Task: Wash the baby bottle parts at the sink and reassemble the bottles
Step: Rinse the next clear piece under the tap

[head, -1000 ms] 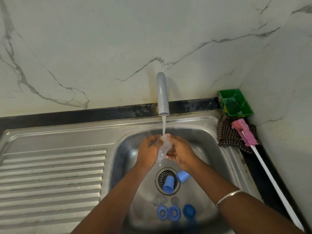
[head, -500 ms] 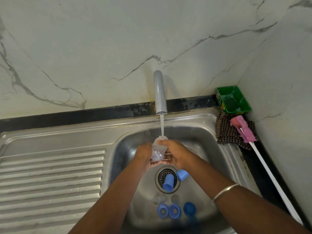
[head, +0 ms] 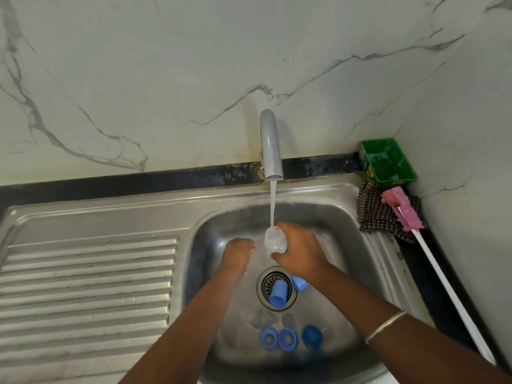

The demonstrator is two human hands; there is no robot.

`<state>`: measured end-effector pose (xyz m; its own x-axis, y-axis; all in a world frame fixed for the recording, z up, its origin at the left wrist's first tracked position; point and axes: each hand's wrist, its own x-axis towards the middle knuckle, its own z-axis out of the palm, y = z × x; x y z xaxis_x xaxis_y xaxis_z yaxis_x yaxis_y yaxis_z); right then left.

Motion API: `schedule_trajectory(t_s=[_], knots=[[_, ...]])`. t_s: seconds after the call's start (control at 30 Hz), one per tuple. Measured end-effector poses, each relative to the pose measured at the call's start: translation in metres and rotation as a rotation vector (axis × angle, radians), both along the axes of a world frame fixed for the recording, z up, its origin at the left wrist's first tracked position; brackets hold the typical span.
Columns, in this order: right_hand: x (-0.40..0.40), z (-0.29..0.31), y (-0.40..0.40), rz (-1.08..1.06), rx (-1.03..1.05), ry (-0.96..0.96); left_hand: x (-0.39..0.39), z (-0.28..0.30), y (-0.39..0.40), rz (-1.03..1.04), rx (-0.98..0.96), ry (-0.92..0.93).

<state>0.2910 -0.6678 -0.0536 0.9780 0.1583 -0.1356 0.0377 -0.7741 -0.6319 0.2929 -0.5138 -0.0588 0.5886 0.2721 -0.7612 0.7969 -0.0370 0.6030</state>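
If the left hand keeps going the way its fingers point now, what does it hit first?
Probably the clear bottle held by the right hand: the left hand points toward it across a small gap, though depth is hard to judge.

The sink (head: 357, 225) is brushed stainless steel, dully shiny and wet, with a ribbed steel drainboard (head: 86, 284) beside it. The tap spout (head: 271, 145) looks like smooth matt grey metal. The bottle (head: 274, 239) is clear, glossy plastic. Blue caps (head: 278, 294) and blue rings (head: 287, 339) are smooth opaque plastic. The wall (head: 166, 65) is polished, marble-veined stone. The green tray (head: 388, 162) is shiny plastic; the checked cloth (head: 374, 214) is coarse weave; the bottle brush (head: 403, 209) has a pink spongy head.
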Motion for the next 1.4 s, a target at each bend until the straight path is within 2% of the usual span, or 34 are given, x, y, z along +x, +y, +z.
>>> schedule_trajectory(t_s=[0.1,0.2,0.33,0.47,0.63,0.7,0.77,0.8,0.9,1.07,1.2,1.3,1.4], knots=[[0.000,0.006,0.006,-0.027,0.097,0.023,0.005,-0.002,0.004,-0.036,0.036,-0.004],[0.003,0.012,0.008,-0.063,0.074,0.048,0.005,-0.001,0.006,-0.079,0.083,-0.025],[0.004,0.018,0.007,-0.129,0.123,0.063,-0.011,0.005,0.005,-0.129,0.072,-0.235],[0.008,0.023,0.008,-0.098,0.187,0.098,-0.008,0.012,0.001,-0.480,0.089,-0.453],[0.018,0.030,-0.001,-0.069,0.271,0.125,0.003,0.013,0.000,-0.524,0.085,-0.530],[0.028,0.037,-0.004,-0.144,0.441,0.174,0.005,0.013,0.000,-0.523,0.126,-0.540],[0.044,0.045,-0.005,-0.255,0.475,0.101,0.006,0.015,0.001,-0.587,0.240,-0.540],[0.053,0.050,-0.004,-0.264,0.403,0.032,0.006,0.017,0.001,-0.624,0.305,-0.541],[0.076,0.074,0.009,-0.103,0.197,-0.086,0.007,0.025,0.002,-0.695,0.437,-0.522],[0.092,0.106,0.027,-0.041,0.084,-0.033,0.013,0.043,0.000,-1.004,0.874,-0.474],[0.091,0.112,0.031,-0.009,-0.041,-0.064,0.013,0.052,-0.004,-1.253,1.171,-0.336],[0.095,0.112,0.038,-0.074,-0.012,-0.056,0.012,0.057,-0.014,-1.388,1.316,-0.208],[0.104,0.104,0.040,-0.163,0.006,-0.037,0.008,0.058,-0.020,-1.463,1.359,-0.087]])
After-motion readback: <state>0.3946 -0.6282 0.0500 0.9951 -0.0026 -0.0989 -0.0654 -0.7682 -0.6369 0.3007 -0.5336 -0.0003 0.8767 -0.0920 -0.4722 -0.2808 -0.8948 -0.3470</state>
